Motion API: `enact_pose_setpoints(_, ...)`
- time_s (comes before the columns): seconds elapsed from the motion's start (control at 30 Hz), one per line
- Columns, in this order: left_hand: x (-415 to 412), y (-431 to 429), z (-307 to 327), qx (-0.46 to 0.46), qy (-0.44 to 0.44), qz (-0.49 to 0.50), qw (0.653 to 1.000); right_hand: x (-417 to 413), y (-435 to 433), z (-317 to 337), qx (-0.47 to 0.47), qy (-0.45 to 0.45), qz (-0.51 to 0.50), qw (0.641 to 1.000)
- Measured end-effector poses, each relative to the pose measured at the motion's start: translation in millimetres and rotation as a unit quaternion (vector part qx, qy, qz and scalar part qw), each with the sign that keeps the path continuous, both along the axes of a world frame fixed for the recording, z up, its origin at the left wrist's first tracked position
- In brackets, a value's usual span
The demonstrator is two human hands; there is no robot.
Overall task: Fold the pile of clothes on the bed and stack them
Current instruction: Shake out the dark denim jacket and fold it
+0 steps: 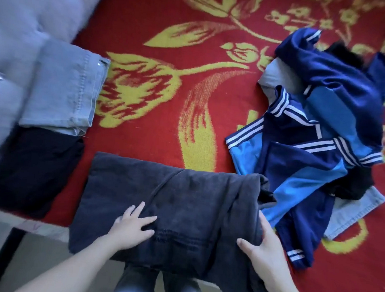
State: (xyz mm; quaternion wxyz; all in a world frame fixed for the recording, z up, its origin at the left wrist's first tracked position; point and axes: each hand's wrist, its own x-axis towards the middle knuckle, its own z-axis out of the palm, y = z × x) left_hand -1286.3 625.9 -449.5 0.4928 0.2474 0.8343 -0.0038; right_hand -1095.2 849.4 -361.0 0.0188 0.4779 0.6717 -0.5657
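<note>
The left hand [132,227] lies flat, fingers spread, on the dark grey garment [194,203]. The right hand [269,246] rests on the garment's right fold, thumb splayed and fingers straight along the edge. Just beyond the right hand sits the unfolded pile [314,132] (mostly blue tracksuit pieces). Left of the left hand lie folded jeans [64,89].

No text, label, brand name or number is legible anywhere in the frame. The blue satin sports garments with white triple stripes [301,159], right of the frame, show stripe trim only, with no readable wording.
</note>
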Motion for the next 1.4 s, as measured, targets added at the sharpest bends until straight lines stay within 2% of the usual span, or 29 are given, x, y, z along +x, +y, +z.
enact_pose_setpoints(0.07, -8.8, -3.3, 16.3, 0.069, -0.078, 0.173, 0.979, -20.3, -15.5, 22.8, -0.017, 0.043, 0.022, 0.999)
enact_pose_setpoints(0.13, -14.9, -13.3, 30.2, 0.137, -0.124, 0.332, 0.925, -44.4, -31.1, 42.1, -0.053, 0.077, 0.059, 0.994)
enact_pose_setpoints(0.23, -17.8, -34.4, 50.6, 0.146, -0.17, 0.492, 0.841, -82.2, -60.3, 59.8, -0.098, 0.098, 0.171, 0.976)
enact_pose_setpoints(0.3, -18.9, -56.3, 60.4, 0.153, -0.209, 0.555, 0.79, -108.2, -87.8, 66.6, -0.118, 0.103, 0.24, 0.958)
enact_pose_setpoints(0.43, -29.5, -101.2, 85.9, 0.246, -0.246, 0.674, 0.652, -155.6, -150.1, 61.5, -0.073, 0.094, 0.321, 0.939)
enact_pose_setpoints(0.5, -36.4, -120.5, 99.1, 0.296, -0.248, 0.692, 0.611, -176.3, -183.6, 51.3, -0.03, 0.072, 0.395, 0.915)
enact_pose_setpoints(0.57, -43.4, -136.4, 103.4, 0.296, -0.25, 0.703, 0.596, -190.6, -215.5, 33.7, -0.031, 0.013, 0.48, 0.877)
enact_pose_setpoints(0.63, -47.1, -151.3, 94.6, 0.251, -0.19, 0.696, 0.645, -192.6, -242.7, 13.7, -0.046, -0.04, 0.526, 0.848)
enact_pose_setpoints(0.67, -48.6, -159.4, 86.4, 0.217, -0.136, 0.674, 0.693, -189.1, -250.8, 5.1, -0.044, -0.053, 0.527, 0.847)
enact_pose_setpoints(0.73, -47.8, -169.4, 68.5, 0.189, -0.076, 0.621, 0.757, -174.9, -253.4, -10.9, -0.012, -0.073, 0.509, 0.858)
enact_pose_setpoints(0.83, -51.4, -172.1, 44.8, 0.168, -0.051, 0.53, 0.83, -145.7, -239.8, -37.2, 0.092, -0.094, 0.506, 0.853)
enact_pose_setpoints(0.9, -61.1, -172.2, 30.0, 0.145, 0.028, 0.442, 0.885, -124.6, -233.2, -52.0, 0.22, -0.06, 0.525, 0.82)
enact_pose_setpoints(0.93, -66.1, -172.5, 24.6, 0.135, 0.064, 0.421, 0.895, -116.7, -232.0, -57.1, 0.245, -0.063, 0.532, 0.808)
enact_pose_setpoints(0.97, -69.9, -174.8, 19.9, 0.128, 0.086, 0.411, 0.899, -109.4, -232.6, -64.6, 0.279, -0.062, 0.541, 0.791)
enact_pose_setpoints(1.07, -75.8, -181.2, 19.8, 0.095, 0.14, 0.373, 0.912, -82.2, -228.9, -84.6, 0.358, -0.058, 0.52, 0.774)
enact_pose_setpoints(1.1, -76.1, -183.5, 22.4, 0.089, 0.197, 0.328, 0.919, -73.2, -228.2, -90.5, 0.375, -0.066, 0.504, 0.776)
enact_pose_setpoints(1.17, -74.4, -185.2, 20.4, 0.149, 0.362, 0.147, 0.908, -61.5, -235.8, -104.0, 0.359, -0.115, 0.494, 0.783)
enact_pose_setpoints(1.2, -71.3, -184.0, 17.7, 0.21, 0.417, 0.037, 0.884, -60.1, -242.3, -108.2, 0.338, -0.145, 0.481, 0.796)
enact_pose_setpoints(1.27, -56.5, -179.4, 6.3, 0.342, 0.418, -0.19, 0.82, -64.8, -256.1, -115.5, 0.327, -0.172, 0.449, 0.814)
enact_pose_setpoints(1.3, -49.0, -179.4, 0.4, 0.357, 0.394, -0.296, 0.793, -69.6, -261.7, -117.0, 0.317, -0.184, 0.455, 0.812)
enact_pose_setpoints(1.33, -43.5, -180.3, -5.4, 0.334, 0.369, -0.372, 0.784, -74.2, -265.6, -118.1, 0.308, -0.191, 0.465, 0.808)
enact_pose_setpoints(1.4, -40.5, -188.9, -22.8, 0.245, 0.342, -0.419, 0.805, -83.3, -268.6, -122.8, 0.316, -0.186, 0.466, 0.806)
